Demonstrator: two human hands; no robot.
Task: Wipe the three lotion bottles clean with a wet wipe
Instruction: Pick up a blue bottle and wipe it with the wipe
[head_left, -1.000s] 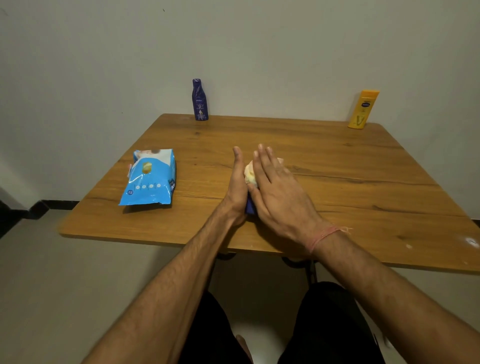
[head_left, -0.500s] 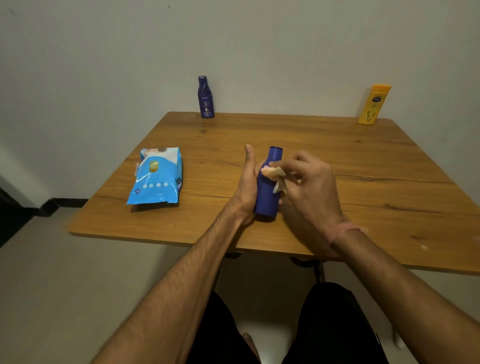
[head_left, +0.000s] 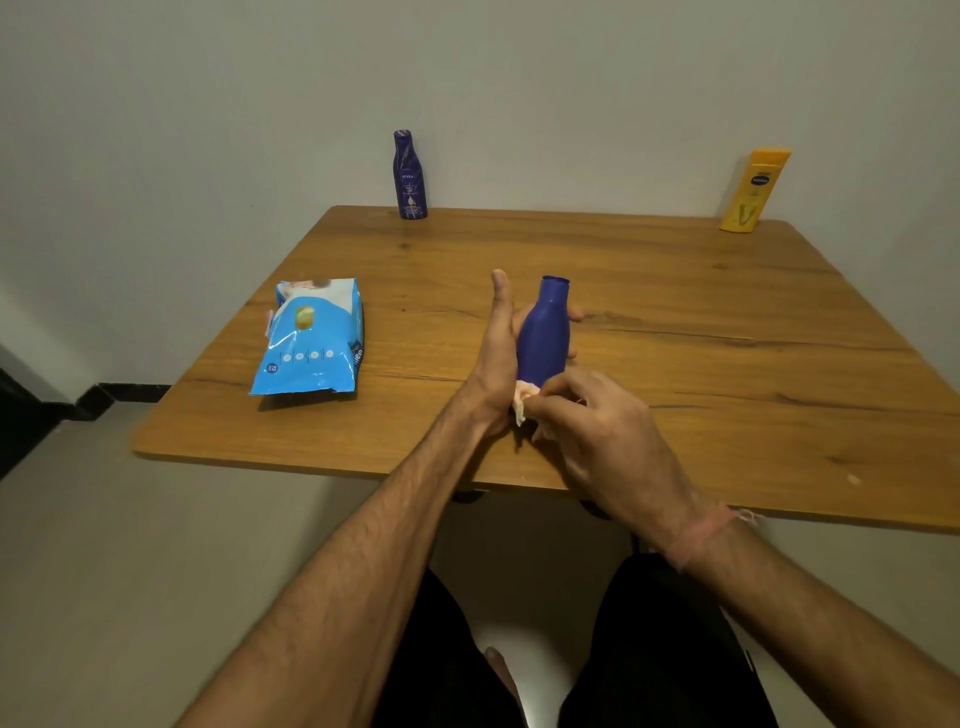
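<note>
Wipe pack (head_left: 310, 336) lies flat near the table's (head_left: 727, 332) left edge, well apart from my hands. Light blue, printed side up.

Dark blue bottle (head_left: 409, 175) stands upright at the far edge, left of middle, against the wall. Label reads NIVEA.

Left hand (head_left: 496, 353) is at the near-middle of the table, holding the blue bottle (head_left: 544, 335). Palm is against the bottle's left side, thumb points up along it, and my left fingers (head_left: 575, 314) wrap round the back, tips showing on its right side. Bottle is upright, tilted slightly, neck at the top. Cannot tell whether its base touches the table; the hands hide it.

Wet wipe (head_left: 523, 396) is bunched at the bottle's base, touching it, just beside my left wrist. Right hand (head_left: 597, 431) pinches the wipe, fingers curled and clamped on it, near the table's near edge. A pinkish thread (head_left: 701, 535) is tied round my right wrist.

Yellow bottle (head_left: 754, 191) stands upright at the far right corner, cap on top, leaning a bit toward the wall.
</note>
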